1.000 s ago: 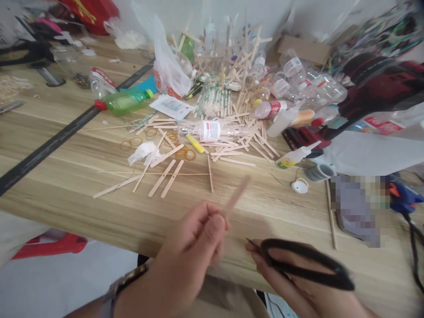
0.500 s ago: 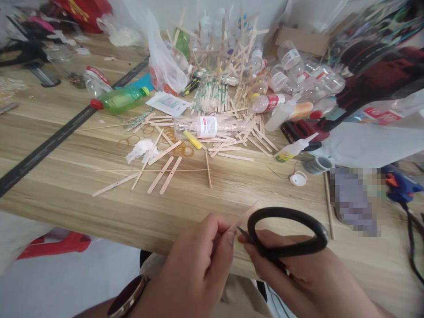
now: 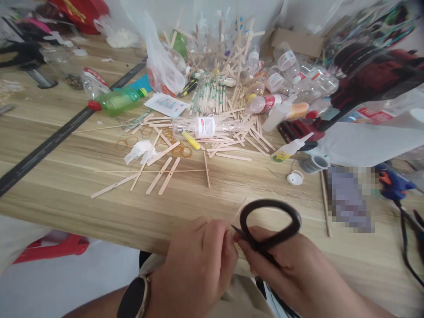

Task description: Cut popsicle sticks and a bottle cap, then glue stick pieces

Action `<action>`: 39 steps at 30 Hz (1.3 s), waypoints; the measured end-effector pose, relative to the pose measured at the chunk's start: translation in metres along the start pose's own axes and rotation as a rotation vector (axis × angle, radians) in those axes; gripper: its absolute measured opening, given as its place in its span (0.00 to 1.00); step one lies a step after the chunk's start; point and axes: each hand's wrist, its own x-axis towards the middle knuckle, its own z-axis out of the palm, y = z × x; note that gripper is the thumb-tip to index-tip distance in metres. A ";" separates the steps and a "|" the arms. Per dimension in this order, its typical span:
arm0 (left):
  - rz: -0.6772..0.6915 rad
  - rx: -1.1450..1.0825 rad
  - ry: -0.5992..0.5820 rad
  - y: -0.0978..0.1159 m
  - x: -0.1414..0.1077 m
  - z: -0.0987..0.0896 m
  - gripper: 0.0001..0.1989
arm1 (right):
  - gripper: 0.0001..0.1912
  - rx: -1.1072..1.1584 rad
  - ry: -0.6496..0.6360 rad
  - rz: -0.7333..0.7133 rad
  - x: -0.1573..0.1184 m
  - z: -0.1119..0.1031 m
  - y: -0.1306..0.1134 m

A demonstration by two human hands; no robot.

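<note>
Near the table's front edge, my left hand [image 3: 202, 260] is closed around a thin wooden stick [image 3: 240, 209], whose far end shows beyond the fingers. My right hand [image 3: 285, 260] grips black-handled scissors [image 3: 270, 204] by the blade end, with one large handle loop up and a pointed tip directed at the stick beside my left fingertips. Most of the blades are hidden in the right palm. Further left on the table lie two flat craft sticks [image 3: 159, 176] side by side, with a thin skewer [image 3: 185, 171] across them.
Beyond the hands lie a pink-tinted bottle [image 3: 207, 127], a yellow-capped tool [image 3: 191, 140], scattered sticks and rubber bands. A glue bottle [image 3: 291, 148], a wire spool [image 3: 314, 164] and a blue glue gun [image 3: 394, 181] stand or lie right. A green bottle [image 3: 121, 100] lies left.
My left hand has rolled over, its knuckles now covering more of the stick. The scissors' loop has turned and shifted left with my right hand. The camera view has moved slightly.
</note>
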 end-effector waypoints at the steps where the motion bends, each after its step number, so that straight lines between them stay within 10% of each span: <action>1: 0.048 0.051 0.025 -0.001 0.000 0.002 0.08 | 0.18 0.116 -0.048 0.083 0.001 0.001 0.000; 9: 0.364 0.277 0.046 -0.027 0.007 0.009 0.10 | 0.32 0.511 -0.221 0.380 0.005 -0.003 0.001; 14: -0.148 0.216 0.049 -0.042 0.018 -0.008 0.11 | 0.22 0.316 -0.065 0.299 -0.012 -0.018 0.011; 25: -0.677 -0.512 -0.386 -0.020 0.014 0.002 0.14 | 0.23 -0.044 0.076 0.248 -0.003 -0.039 0.075; 39: -0.576 -0.531 -0.451 -0.006 0.025 0.016 0.14 | 0.07 0.137 0.108 0.117 -0.001 -0.003 0.031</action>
